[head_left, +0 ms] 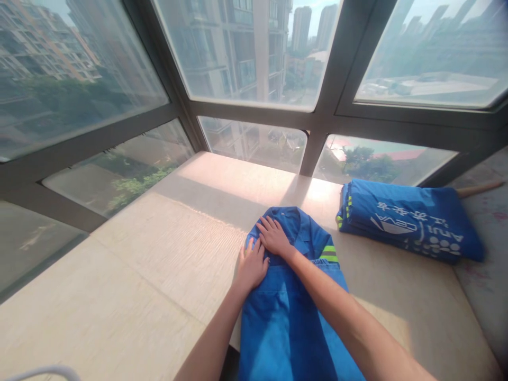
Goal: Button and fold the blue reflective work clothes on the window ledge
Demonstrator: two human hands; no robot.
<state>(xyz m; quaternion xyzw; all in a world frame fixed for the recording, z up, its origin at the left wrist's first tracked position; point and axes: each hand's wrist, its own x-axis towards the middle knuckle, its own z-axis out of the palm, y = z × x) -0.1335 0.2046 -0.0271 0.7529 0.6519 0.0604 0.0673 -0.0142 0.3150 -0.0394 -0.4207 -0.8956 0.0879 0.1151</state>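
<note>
A blue work jacket point(288, 301) with a collar and yellow-and-grey reflective stripes lies on the pale window ledge, its lower part running toward me past the ledge's front edge. My left hand point(253, 264) rests on the left shoulder area of the jacket, fingers stretched out. Just above it, my right hand point(274, 237) lies flat near the collar, fingers spread on the cloth. The two hands almost touch. Neither one visibly grasps the fabric.
Folded blue garments point(408, 219) with white lettering are stacked at the right, by a wooden stick point(480, 188). Grey-framed windows border the ledge point(146, 254). A white curved object point(43, 372) shows at the bottom left.
</note>
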